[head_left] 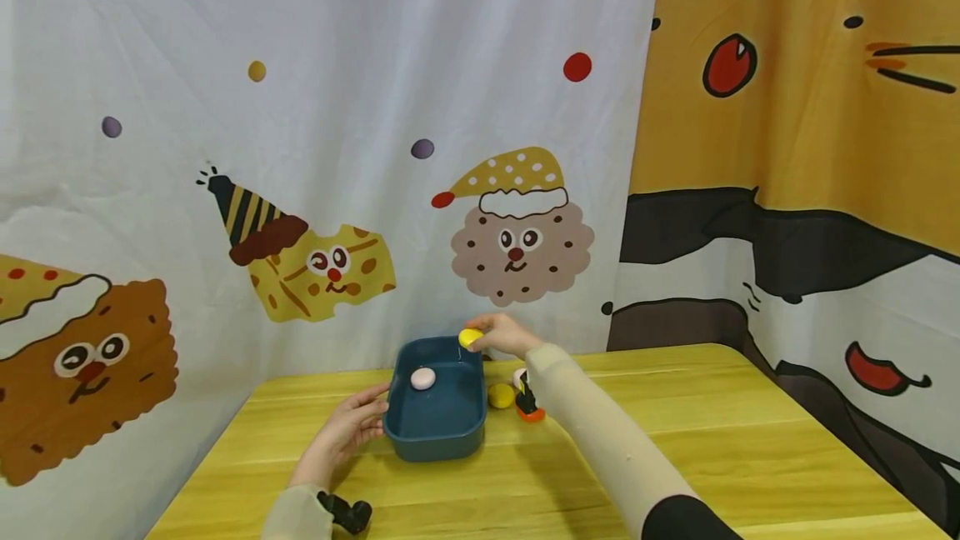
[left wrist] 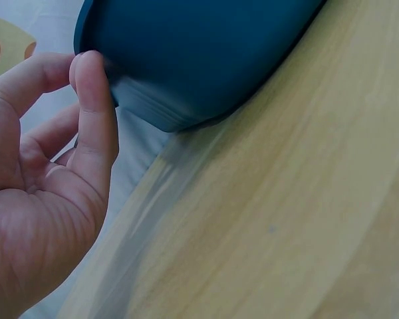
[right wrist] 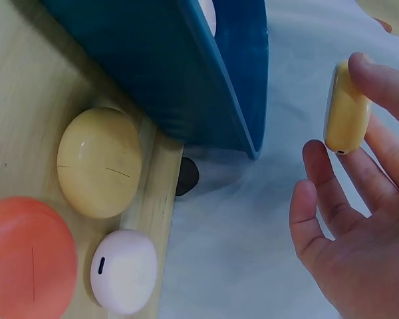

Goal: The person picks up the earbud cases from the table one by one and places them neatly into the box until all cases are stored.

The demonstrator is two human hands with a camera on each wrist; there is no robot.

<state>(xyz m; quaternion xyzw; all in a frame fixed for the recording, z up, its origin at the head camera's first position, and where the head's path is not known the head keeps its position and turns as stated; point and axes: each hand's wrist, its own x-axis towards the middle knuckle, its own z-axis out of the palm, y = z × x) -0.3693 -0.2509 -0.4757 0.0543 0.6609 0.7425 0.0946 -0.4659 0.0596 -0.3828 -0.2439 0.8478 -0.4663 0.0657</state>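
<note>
My right hand (head_left: pixel 506 334) pinches a small rounded yellow case (head_left: pixel 471 337) above the far right corner of a deep blue box (head_left: pixel 436 448). In the right wrist view this yellow case (right wrist: pixel 348 109) stands on edge between thumb and fingers, with a small dark slot at its lower end. My left hand (head_left: pixel 352 423) holds the box's left side; the left wrist view has thumb and a finger pinching its rim (left wrist: pixel 86 46). Inside the box lies a pale pink rounded case (head_left: pixel 423 378).
Right of the box on the wooden table (head_left: pixel 675 432) lie another yellow case (right wrist: pixel 100 163), an orange case (right wrist: pixel 32 259) and a pale pink case (right wrist: pixel 124 271). A printed curtain (head_left: pixel 360 107) hangs behind the table's far edge.
</note>
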